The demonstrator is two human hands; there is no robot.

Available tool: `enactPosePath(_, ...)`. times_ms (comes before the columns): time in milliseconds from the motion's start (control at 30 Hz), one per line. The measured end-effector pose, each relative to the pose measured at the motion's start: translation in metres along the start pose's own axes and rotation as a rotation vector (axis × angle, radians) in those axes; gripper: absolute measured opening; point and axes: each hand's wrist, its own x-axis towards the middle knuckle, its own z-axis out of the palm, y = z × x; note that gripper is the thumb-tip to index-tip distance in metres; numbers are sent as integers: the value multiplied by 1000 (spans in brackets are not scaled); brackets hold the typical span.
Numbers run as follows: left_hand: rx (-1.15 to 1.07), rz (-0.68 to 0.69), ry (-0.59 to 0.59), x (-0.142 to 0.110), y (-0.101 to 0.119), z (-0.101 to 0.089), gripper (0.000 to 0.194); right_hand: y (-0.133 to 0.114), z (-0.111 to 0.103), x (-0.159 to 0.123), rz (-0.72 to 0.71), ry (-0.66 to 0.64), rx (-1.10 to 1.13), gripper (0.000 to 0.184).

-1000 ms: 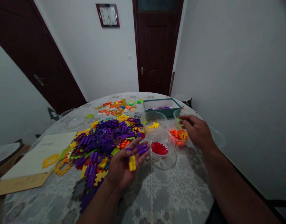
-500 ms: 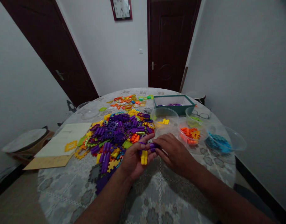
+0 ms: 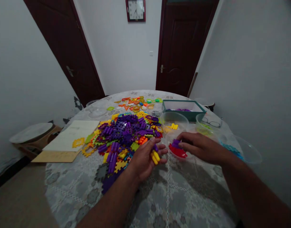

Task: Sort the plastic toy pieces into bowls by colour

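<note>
A short, ribbed purple plastic piece (image 3: 175, 143) sits at the fingertips of the right hand (image 3: 202, 147), pinched between thumb and fingers. It is over the round, see-through plastic bowl (image 3: 168, 136) that holds flat, toothed red plastic pieces (image 3: 177, 151); whether it touches them cannot be told.

The piece looks light, stiff and hard to break, its smooth surface perhaps a little slippery. A thumb-and-finger pinch across its sides should hold it well, with the ridges giving some grip.

Just left of that bowl, the left hand (image 3: 145, 158) is turned palm up and loosely cupped, the thumb lying over a smaller visible bit of purple plastic (image 3: 155, 147) and a ribbed yellow plastic piece (image 3: 155, 157).

Beyond the left hand spreads a heap of mixed plastic pieces (image 3: 126, 133), mostly purple. Ahead of the right hand stand a see-through bowl with yellow pieces (image 3: 172, 126) and, farther off, a rectangular green-sided box with a white inside (image 3: 192, 116). To the right of the right hand lie toothed blue pieces (image 3: 232, 148). A patterned grey-and-white cloth covers the round counter (image 3: 183, 196).
</note>
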Motion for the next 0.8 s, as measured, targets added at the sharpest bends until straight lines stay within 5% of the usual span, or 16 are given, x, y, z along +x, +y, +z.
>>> enactPosePath(100, -131, -23, -23, 3, 0, -4, 29, 28, -22, 32, 130, 147, -86, 27)
enactPosePath(233, -77, 46, 29, 5, 0, -5, 50, 62, -51, 83, 309, 451, -176, 31)
enactPosePath(367, -44, 84, 36, 4, 1, -3, 50, 71, -62, 105, 340, 729, -192, 47)
enactPosePath(467, -51, 113, 9, 5, 0, -3, 46, 46, -45, 87, 261, 649, -159, 37)
enactPosePath(567, -87, 170, -20, 7, -3, -3, 41, 3, -7, 52, 125, 371, -138, 25)
enactPosePath(667, -132, 238, -60, 8, -6, -1, 44, -36, 37, 21, 63, 181, -109, 33)
enactPosePath(800, -113, 260, -120, 6, -7, 2, 40, -56, 74, 11, 80, 181, -20, 26)
